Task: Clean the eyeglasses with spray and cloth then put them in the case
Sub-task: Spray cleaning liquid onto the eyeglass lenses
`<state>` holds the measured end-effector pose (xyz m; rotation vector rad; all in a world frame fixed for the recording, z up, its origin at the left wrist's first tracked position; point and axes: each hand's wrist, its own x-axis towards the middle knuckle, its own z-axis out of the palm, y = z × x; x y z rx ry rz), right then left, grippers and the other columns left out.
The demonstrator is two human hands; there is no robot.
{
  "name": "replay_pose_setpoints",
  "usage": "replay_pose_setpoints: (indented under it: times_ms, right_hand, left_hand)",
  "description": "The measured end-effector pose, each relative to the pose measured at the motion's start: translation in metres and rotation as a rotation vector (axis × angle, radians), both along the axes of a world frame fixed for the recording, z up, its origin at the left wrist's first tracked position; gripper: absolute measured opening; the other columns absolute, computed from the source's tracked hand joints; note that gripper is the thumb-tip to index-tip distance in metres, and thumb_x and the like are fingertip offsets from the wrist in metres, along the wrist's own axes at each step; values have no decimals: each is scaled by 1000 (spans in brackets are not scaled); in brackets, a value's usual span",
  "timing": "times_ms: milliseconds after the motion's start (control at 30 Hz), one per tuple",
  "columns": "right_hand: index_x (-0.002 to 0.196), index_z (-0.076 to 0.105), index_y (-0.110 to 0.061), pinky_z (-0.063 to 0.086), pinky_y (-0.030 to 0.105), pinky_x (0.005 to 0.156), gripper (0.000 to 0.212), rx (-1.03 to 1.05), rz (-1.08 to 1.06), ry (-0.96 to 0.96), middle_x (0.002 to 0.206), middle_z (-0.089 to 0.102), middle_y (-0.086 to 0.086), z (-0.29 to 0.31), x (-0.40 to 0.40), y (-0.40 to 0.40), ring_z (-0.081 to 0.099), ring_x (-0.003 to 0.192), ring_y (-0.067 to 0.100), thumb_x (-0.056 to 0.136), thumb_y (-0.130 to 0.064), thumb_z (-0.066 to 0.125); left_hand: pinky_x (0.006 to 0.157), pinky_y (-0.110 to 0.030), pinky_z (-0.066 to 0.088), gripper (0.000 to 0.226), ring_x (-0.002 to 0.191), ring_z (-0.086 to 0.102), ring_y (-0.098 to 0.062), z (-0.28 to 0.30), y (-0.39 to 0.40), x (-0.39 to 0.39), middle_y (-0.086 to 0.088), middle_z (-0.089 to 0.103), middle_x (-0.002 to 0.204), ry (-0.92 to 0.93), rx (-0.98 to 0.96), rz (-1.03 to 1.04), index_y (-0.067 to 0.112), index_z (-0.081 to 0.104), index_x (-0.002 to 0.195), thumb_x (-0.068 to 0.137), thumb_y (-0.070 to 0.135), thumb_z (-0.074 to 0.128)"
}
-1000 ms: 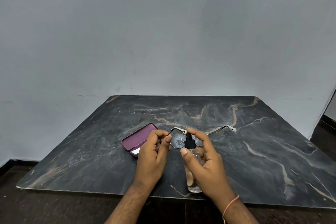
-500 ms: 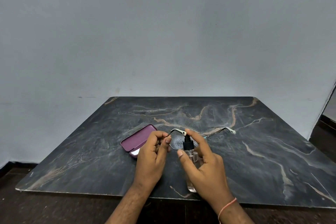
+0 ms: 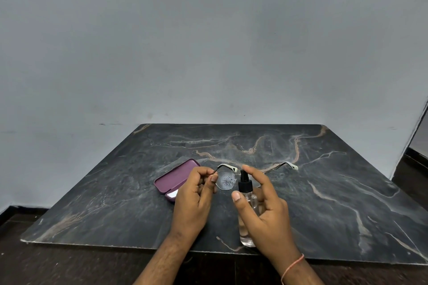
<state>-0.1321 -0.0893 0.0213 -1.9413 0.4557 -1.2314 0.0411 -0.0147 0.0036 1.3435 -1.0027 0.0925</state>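
My left hand (image 3: pixel 194 194) pinches the left rim of the thin-framed eyeglasses (image 3: pixel 225 180), held up over the table with their white-tipped temples pointing away from me. Droplets speckle the left lens. My right hand (image 3: pixel 264 213) grips a clear spray bottle (image 3: pixel 249 201) with a black nozzle aimed at that lens; the index finger arches just above the pump, and I cannot tell if it touches it. The right lens is hidden behind the bottle and fingers. An open maroon case (image 3: pixel 176 176) lies left of my hands, something white showing inside its near half.
The dark marble-patterned table (image 3: pixel 324 192) stands against a plain grey wall. Its front edge runs just below my wrists. A dark floor shows at the lower corners, and a dark opening shows at the far right edge.
My right index finger has lifted off the pump. The bottle and glasses stayed almost where they were. The droplets on the left lens show more distinctly.
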Motion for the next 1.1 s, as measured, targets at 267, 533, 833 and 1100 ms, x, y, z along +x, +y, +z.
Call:
replay_pose_setpoints:
  times_ms: [267, 533, 833, 1100]
  right_hand:
    - [146, 51, -58, 51, 14, 50, 69, 25, -123, 14, 92, 76, -30, 0, -51, -9, 62, 51, 2, 83, -87, 63]
    - [133, 53, -48, 60, 42, 59, 61, -74, -566, 244, 80, 75, 4, 7, -96, -108, 64, 57, 15, 87, -86, 58]
    - [143, 45, -48, 58, 41, 79, 77, 3, -622, 293, 114, 80, 3, 1, -106, -119, 75, 104, 26, 80, -86, 67]
    - [111, 71, -29, 56, 37, 81, 41, -393, -530, 77, 107, 70, -12, 21, -101, -76, 66, 97, 9, 108, -61, 45]
  left_hand:
    - [70, -13, 53, 26, 78, 72, -10, -5, -2, 4, 9, 74, 91, 2, -22, 67, 44, 64, 109, 103, 67, 55]
    - [73, -17, 56, 25, 80, 72, -12, -11, -6, 9, 7, 74, 94, 8, -10, 51, 43, 64, 113, 106, 64, 54]
    - [71, -13, 53, 24, 80, 73, -12, -7, -2, 7, 9, 74, 93, -33, -4, 62, 46, 63, 110, 106, 67, 52]
    - [72, -12, 53, 24, 81, 73, -12, -7, -2, 6, 11, 74, 93, -62, -4, 61, 46, 62, 111, 107, 66, 50]
